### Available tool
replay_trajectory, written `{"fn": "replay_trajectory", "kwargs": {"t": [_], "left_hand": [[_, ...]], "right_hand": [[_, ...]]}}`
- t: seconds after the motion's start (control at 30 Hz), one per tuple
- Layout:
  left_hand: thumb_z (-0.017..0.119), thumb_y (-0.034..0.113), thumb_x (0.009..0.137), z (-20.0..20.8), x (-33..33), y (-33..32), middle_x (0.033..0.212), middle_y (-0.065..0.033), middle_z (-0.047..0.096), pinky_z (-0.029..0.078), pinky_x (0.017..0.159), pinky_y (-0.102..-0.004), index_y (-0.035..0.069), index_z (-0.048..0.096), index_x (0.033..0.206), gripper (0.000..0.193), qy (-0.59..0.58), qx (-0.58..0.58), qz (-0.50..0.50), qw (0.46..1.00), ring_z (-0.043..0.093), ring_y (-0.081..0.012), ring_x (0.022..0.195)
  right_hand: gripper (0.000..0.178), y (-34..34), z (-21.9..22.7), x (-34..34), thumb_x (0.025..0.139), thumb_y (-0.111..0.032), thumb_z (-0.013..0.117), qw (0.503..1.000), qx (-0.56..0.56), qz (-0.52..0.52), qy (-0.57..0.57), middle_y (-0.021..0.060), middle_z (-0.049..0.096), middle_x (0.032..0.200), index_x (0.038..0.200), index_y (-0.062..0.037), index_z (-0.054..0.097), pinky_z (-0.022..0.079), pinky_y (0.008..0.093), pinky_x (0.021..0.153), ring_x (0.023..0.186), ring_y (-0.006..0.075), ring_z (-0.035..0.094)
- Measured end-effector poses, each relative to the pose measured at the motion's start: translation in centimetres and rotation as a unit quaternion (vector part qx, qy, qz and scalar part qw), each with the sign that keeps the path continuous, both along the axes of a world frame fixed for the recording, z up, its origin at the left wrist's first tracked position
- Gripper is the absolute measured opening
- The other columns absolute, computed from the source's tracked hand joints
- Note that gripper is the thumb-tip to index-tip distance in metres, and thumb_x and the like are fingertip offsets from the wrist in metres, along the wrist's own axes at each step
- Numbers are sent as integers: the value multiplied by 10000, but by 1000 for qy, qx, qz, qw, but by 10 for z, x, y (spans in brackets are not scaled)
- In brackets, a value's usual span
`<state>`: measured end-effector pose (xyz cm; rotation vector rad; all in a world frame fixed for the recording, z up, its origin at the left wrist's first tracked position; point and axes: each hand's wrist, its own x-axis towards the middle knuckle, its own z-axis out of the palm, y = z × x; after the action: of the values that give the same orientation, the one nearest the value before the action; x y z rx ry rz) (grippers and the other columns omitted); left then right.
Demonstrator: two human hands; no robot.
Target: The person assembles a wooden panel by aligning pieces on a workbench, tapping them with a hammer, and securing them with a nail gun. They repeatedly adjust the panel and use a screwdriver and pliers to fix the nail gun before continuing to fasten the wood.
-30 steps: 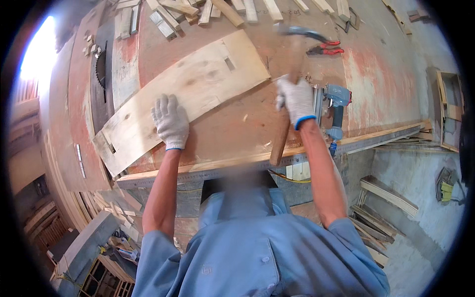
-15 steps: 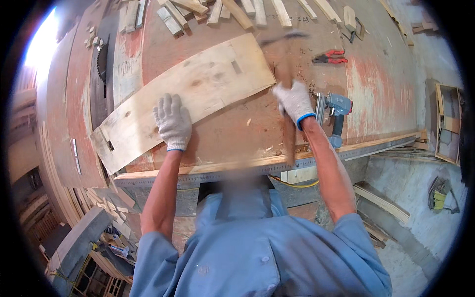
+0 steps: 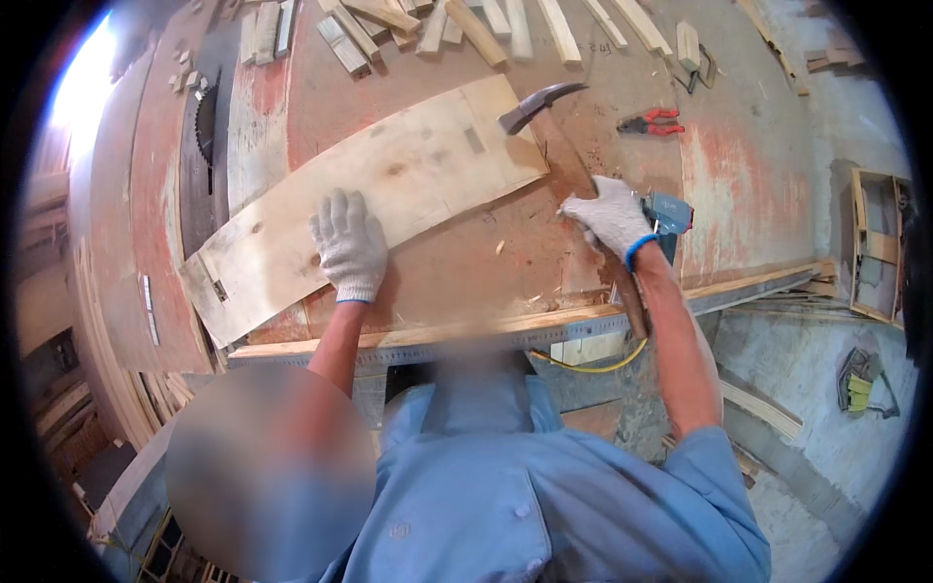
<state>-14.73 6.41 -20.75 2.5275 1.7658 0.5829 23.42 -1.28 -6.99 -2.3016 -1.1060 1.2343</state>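
"Hammer [image 3: 575, 160] in the right hand [image 3: 610, 216], and what a grip: fingers curled round the wooden handle, about midway along it!"

"And the left hand [image 3: 348, 243]?"

"Wide open, palm down, fingers a little spread, flat on the pale board [image 3: 394, 167]. It's gripping nothing, just lying there on the wood. Gloves on both, by the way, light knitted ones."

"Give me the board, then!"

"Slanting across the tabletop [image 3: 442, 277], under the left hand and running out past it both ways, one end near-left of that hand, the other up beyond it toward the right. One slot close to each end!"

"And the hammer head?"

"Ahead and to the left of the right hand, over the board's far end. Touching it or hovering? Can't tell from up here!"

"What's around the right hand?"

"Blue-grey tool [image 3: 671, 212] just beside it on the right, partly hidden. Farther ahead, red-handled pliers [image 3: 651, 122], lying apart."

"And beyond the left hand?"

"Wood offcuts [image 3: 470, 32], strewn well ahead of both hands, and a toothed saw blade [image 3: 205, 126] out to the left of the left one. Nearer the body than either hand, a metal rule [image 3: 486, 342] along the tabletop's near edge!"
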Motion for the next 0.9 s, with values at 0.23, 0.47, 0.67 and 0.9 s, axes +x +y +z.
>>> {"fn": "replay_trajectory", "kwargs": {"t": [0.23, 0.47, 0.67, 0.9], "left_hand": [[629, 265, 964, 0, 6, 4, 1530, -171, 504, 273, 1222, -580, 105, 579, 1419, 484, -7, -13, -10, 1000, 427, -403, 1441], [608, 297, 975, -4, -9, 0, 1576, -201, 456, 162, 1279, -560, 85, 561, 1457, 528, 5, -58, -18, 998, 354, -382, 1511], [593, 242, 954, 15, -73, 1, 1440, -262, 533, 287, 1216, -580, 73, 558, 1396, 475, -169, -82, 9, 982, 466, -424, 1396], [600, 281, 974, 31, -307, -25, 1362, -247, 630, 419, 1129, -488, -10, 621, 1352, 477, -9, 29, 383, 923, 577, -405, 1295]], "right_hand": [[465, 5, -23, -13, 877, -382, 732, 961, 95, -51, -255, 242, 744, 939, 1087, 27, 669, 575, 469, 796, 891, 389, 743], [407, 20, 18, -41, 872, -381, 640, 921, -12, 134, -366, 289, 720, 1039, 1098, -44, 667, 538, 574, 918, 1031, 472, 691], [463, -4, -41, -23, 819, -375, 744, 968, 8, 49, -247, 266, 746, 913, 1056, 23, 725, 548, 485, 838, 941, 424, 735], [273, -12, -43, -23, 888, -294, 752, 987, -8, -44, -151, 24, 553, 623, 899, -54, 623, 452, 358, 439, 475, 162, 572]]}}
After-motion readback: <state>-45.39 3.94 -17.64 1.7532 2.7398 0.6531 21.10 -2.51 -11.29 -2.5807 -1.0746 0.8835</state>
